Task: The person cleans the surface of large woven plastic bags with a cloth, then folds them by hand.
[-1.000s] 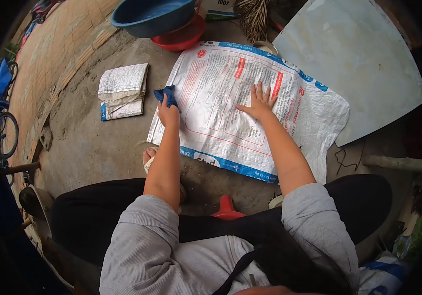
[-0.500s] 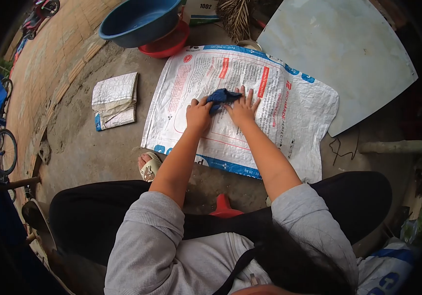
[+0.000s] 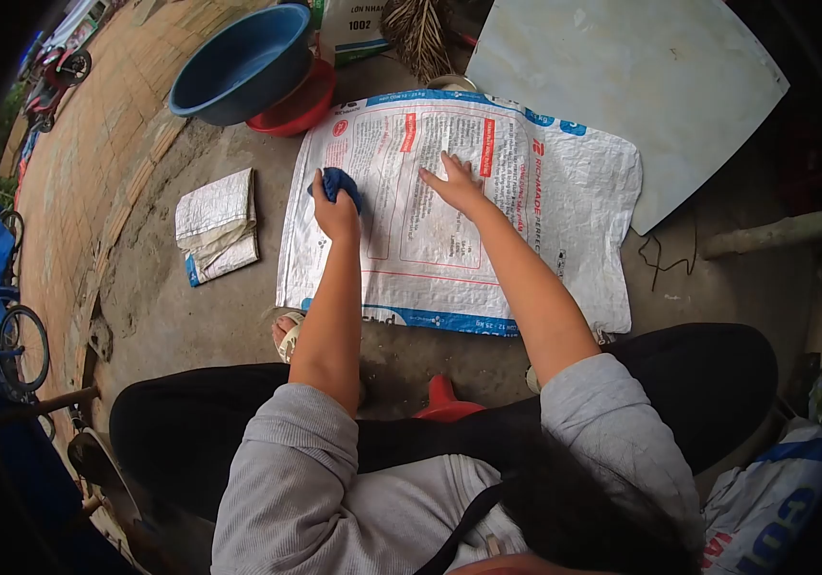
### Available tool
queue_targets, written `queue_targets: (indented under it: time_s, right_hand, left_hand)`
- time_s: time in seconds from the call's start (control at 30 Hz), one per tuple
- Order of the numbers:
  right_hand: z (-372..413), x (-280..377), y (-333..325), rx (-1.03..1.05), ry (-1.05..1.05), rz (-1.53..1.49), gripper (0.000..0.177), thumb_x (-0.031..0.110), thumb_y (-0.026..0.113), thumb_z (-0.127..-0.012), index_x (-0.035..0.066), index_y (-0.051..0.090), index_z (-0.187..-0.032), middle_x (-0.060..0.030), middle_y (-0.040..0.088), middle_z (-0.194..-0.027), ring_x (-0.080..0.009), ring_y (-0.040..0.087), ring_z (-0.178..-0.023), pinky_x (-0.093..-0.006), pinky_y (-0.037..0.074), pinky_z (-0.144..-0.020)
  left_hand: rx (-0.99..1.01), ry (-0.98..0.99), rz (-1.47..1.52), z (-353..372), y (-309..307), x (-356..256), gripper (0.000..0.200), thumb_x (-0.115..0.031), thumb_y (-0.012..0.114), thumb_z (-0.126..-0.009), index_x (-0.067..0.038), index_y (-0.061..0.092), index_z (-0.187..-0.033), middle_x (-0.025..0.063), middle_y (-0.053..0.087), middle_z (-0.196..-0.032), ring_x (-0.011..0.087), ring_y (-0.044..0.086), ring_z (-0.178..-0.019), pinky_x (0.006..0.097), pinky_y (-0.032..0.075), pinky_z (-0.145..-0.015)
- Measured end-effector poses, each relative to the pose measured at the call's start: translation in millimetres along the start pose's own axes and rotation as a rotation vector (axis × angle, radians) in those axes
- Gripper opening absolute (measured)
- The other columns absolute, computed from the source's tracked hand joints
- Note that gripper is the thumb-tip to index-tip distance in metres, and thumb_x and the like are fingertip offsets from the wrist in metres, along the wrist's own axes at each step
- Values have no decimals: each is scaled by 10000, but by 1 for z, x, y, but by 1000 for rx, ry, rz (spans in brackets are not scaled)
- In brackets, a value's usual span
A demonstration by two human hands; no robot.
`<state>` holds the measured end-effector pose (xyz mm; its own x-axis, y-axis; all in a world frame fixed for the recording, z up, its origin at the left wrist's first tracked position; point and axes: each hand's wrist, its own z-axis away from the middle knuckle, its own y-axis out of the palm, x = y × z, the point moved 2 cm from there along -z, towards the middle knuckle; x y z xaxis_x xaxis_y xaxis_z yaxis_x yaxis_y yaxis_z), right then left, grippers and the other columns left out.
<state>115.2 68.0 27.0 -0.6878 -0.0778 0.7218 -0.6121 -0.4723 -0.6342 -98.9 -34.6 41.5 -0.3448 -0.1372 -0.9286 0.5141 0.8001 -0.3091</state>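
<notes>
A large white woven sack [image 3: 411,220] with blue bands and red print lies flat on the ground in front of me. Over its left part, my left hand [image 3: 336,213] grips a bunched dark blue cloth [image 3: 342,184], thumb on the near side. Near the middle of the sack is my right hand [image 3: 457,184], fingers spread over the printed text and nothing in it. The sack's surface is slightly wrinkled, with its right end crumpled.
A folded white sack [image 3: 217,225] lies to the left. Behind stand a blue basin [image 3: 243,67] on a red basin [image 3: 298,101], and a straw broom [image 3: 417,38]. A pale flat board [image 3: 626,86] is at the back right, near a wooden pole [image 3: 780,233].
My left hand has carried the blue cloth leftward, away from the right hand. My right hand has shifted slightly and no longer touches the cloth. The view has tilted a little.
</notes>
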Motion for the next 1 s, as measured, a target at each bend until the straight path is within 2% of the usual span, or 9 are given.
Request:
queue_targets:
  time_s: [0.1,0.17,0.33,0.43,0.5,0.63,0.7,0.77,1.0]
  right_hand:
    - [13,45,-17,-180,-114,-690,1018,590,705,-801,13,252,-1506,-238,352,-1499,-315,323,-1416,-326,278,-1133]
    - [22,70,-40,-163,-210,-1169,830,537,715,-822,34,416,-1410,-172,527,-1337,-259,493,-1272,-332,362,-1071]
    - [28,24,-110,-402,-61,-1335,355,148,684,-849,62,595,-1182,-99,658,-1066,-217,672,-911,-326,549,-787]
    - [31,-2,-121,-667,-47,-1265,415,112,639,-840,15,538,-1231,-162,641,-1138,-290,668,-966,-377,538,-831]
    - [44,-5,-118,-986,58,-330,484,153,621,-843,-2,476,-1278,-226,606,-1194,-379,626,-1056,-432,497,-900]
    - [54,7,-35,-664,-128,-115,525,285,657,-849,29,477,-1270,-274,593,-1182,-482,578,-1037,-497,475,-896]
    - [81,9,6,-139,-168,399,601,348,631,-858,102,470,-1382,-147,525,-1361,-328,471,-1253,-521,403,-982]
    - [88,-16,45,-463,-337,447,551,238,595,-872,141,479,-1401,-125,529,-1355,-312,489,-1193,-472,407,-944]
    - [80,-48,3,-439,-301,627,507,122,569,-838,217,566,-1337,-66,585,-1113,-264,586,-937,-381,511,-790]
  left_hand:
    - [394,107,411,16,55,-77,649,-77,536,-827,-22,398,-1459,192,487,-1403,264,489,-1263,300,363,-1056]
    - [938,-276,715,26,90,-97,614,-248,541,-949,-74,341,-1503,163,415,-1469,247,470,-1283,295,355,-1052]
    - [1333,-51,405,36,71,-175,914,-380,690,-886,-120,137,-1566,194,333,-1524,271,312,-1419,370,274,-1127]
    - [826,459,-102,11,109,-123,756,-469,625,-892,-166,327,-1517,260,361,-1500,398,337,-1405,450,325,-1110]
    - [628,394,-273,8,118,-83,624,-473,553,-913,-171,443,-1449,228,378,-1498,424,378,-1360,468,353,-1083]
    - [635,553,-772,63,118,21,569,-484,361,-979,-254,355,-1499,97,238,-1599,357,272,-1441,571,193,-1136]
    - [608,760,-872,66,110,45,601,-411,420,-955,-220,321,-1517,101,206,-1610,357,285,-1434,563,184,-1145]
    - [577,739,-790,74,106,29,609,-383,456,-931,-219,341,-1506,121,248,-1593,357,301,-1424,559,193,-1145]
    - [555,624,-858,81,109,2,693,-401,515,-883,-235,301,-1521,124,263,-1585,330,263,-1449,534,175,-1164]
